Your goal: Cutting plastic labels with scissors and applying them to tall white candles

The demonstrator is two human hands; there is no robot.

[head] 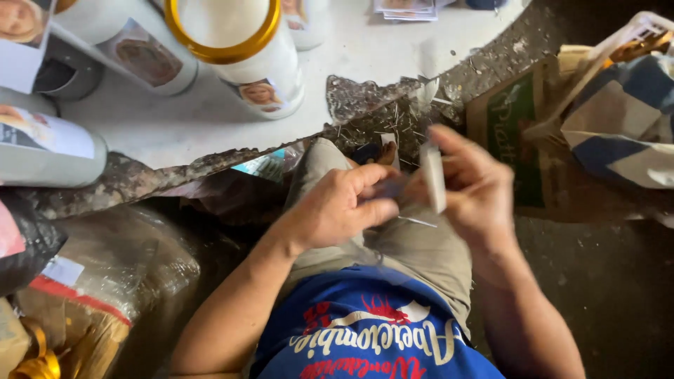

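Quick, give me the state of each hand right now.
Left hand: closed, fingers curled on a small dark object; what it is cannot be told.
Right hand: pinching a flat white strip.

a small white strip, flat and narrow, stands nearly upright; just left of it a dark, blurred piece.

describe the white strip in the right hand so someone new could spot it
Start at the white tabletop with the tall white candle jars; below its ragged edge the person's two hands meet over their lap. The right hand pinches a small flat white strip, held upright: the only pale, straight-edged piece between the hands.
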